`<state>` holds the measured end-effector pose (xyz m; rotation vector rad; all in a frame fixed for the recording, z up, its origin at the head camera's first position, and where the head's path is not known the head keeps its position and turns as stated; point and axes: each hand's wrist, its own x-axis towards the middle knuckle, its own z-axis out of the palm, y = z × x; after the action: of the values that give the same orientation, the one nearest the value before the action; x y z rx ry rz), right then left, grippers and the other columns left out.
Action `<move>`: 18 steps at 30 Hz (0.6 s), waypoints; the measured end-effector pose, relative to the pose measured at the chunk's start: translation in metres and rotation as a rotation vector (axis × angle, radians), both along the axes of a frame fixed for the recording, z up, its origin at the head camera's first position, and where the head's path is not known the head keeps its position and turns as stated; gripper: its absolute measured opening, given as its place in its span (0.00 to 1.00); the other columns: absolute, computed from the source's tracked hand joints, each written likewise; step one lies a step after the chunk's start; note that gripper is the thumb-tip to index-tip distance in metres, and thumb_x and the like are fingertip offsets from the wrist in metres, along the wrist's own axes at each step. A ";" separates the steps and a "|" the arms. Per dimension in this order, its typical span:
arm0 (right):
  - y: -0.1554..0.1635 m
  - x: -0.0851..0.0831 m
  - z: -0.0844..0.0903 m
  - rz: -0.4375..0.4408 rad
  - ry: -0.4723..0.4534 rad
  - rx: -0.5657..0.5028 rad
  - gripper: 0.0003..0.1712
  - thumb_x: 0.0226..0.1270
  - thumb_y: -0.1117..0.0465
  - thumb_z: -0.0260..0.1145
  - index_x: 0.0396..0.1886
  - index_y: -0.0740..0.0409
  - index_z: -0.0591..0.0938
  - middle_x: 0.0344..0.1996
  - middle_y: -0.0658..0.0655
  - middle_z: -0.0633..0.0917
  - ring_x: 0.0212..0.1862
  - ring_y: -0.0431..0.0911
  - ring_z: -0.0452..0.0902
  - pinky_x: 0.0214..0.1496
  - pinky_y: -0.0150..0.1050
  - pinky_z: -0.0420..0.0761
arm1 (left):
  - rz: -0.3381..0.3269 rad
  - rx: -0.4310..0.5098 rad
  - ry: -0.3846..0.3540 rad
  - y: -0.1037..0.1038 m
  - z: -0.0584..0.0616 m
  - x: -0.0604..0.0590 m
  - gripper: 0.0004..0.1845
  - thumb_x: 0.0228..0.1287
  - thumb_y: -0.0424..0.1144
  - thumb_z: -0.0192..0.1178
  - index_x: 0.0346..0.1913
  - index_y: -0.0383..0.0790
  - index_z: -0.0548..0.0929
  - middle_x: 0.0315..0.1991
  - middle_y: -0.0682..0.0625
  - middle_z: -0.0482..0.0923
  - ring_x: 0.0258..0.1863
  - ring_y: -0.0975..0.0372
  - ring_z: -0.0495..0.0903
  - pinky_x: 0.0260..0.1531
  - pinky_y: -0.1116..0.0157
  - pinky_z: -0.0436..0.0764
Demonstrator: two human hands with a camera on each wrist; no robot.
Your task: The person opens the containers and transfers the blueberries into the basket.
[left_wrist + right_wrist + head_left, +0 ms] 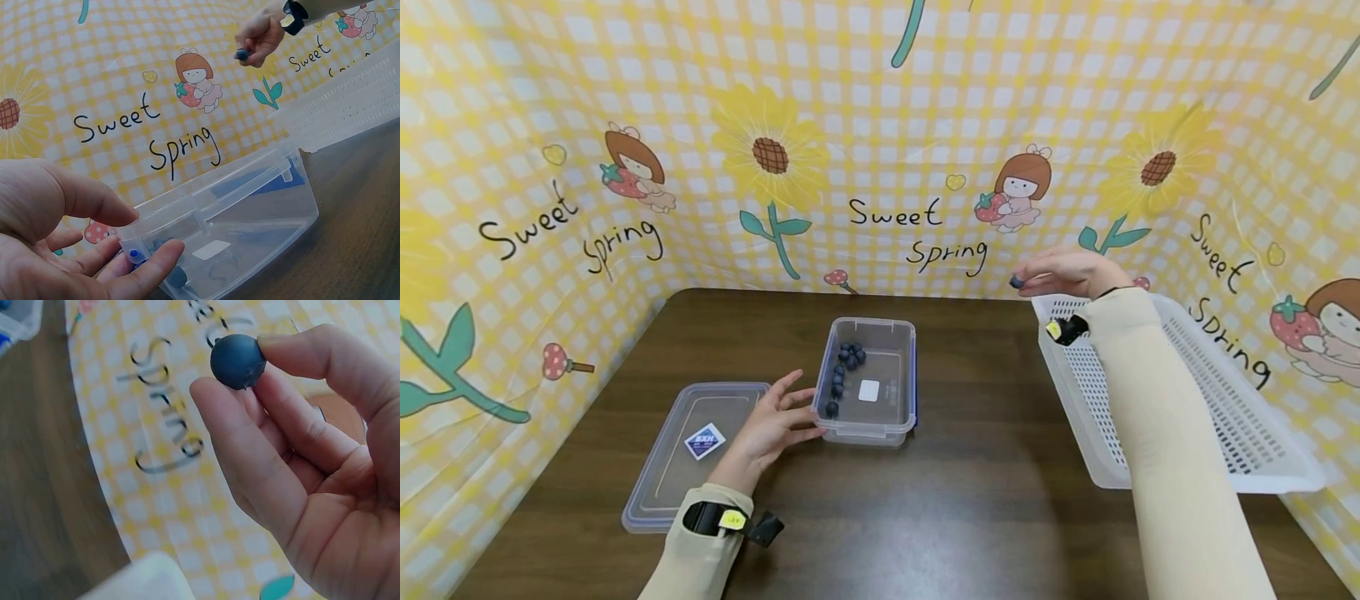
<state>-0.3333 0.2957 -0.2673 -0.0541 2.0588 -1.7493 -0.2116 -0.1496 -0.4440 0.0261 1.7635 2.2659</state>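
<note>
A blueberry (237, 361) is pinched between the thumb and fingertips of my right hand (1067, 271), held up over the far left corner of the white perforated basket (1078, 425). My left hand (773, 427) rests against the left side of a clear plastic container (891, 429), its fingers spread and loosely straight, the thumb and fingertips touching near the rim. Inside the container, several blueberries (852, 356) lie along its left side, beside a white square label (868, 391).
Left of the container lies a clear lid (658, 467) with a blue and white sticker, partly under the left hand in the head view. The brown wooden table (925, 517) is backed by a yellow checked cloth (887, 133) on the far side and both flanks.
</note>
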 end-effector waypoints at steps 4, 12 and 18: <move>0.024 0.006 0.000 -0.072 -0.015 -0.053 0.04 0.72 0.73 0.58 0.42 0.67 0.78 0.43 0.58 0.78 0.43 0.46 0.82 0.55 0.42 0.83 | 0.001 0.003 -0.003 0.000 0.000 0.001 0.42 0.68 0.18 0.49 0.79 0.35 0.41 0.66 0.30 0.57 0.39 0.61 0.81 0.43 0.55 0.86; 0.076 0.022 -0.016 -0.160 -0.133 -0.095 0.12 0.71 0.75 0.56 0.30 0.64 0.83 0.38 0.57 0.79 0.39 0.46 0.83 0.53 0.39 0.83 | 0.000 -0.001 0.002 -0.001 -0.003 0.003 0.42 0.68 0.19 0.49 0.79 0.34 0.41 0.66 0.29 0.57 0.37 0.61 0.81 0.45 0.52 0.85; 0.114 0.034 -0.037 -0.183 -0.227 -0.036 0.17 0.73 0.72 0.54 0.28 0.58 0.84 0.32 0.54 0.82 0.38 0.43 0.84 0.52 0.36 0.83 | 0.003 -0.002 0.004 -0.001 0.000 0.002 0.42 0.68 0.19 0.49 0.79 0.35 0.42 0.67 0.28 0.56 0.38 0.61 0.80 0.44 0.52 0.85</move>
<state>-0.2991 0.4093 -0.3046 0.3174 1.9175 -1.8056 -0.2098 -0.1507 -0.4443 0.0274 1.7697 2.2678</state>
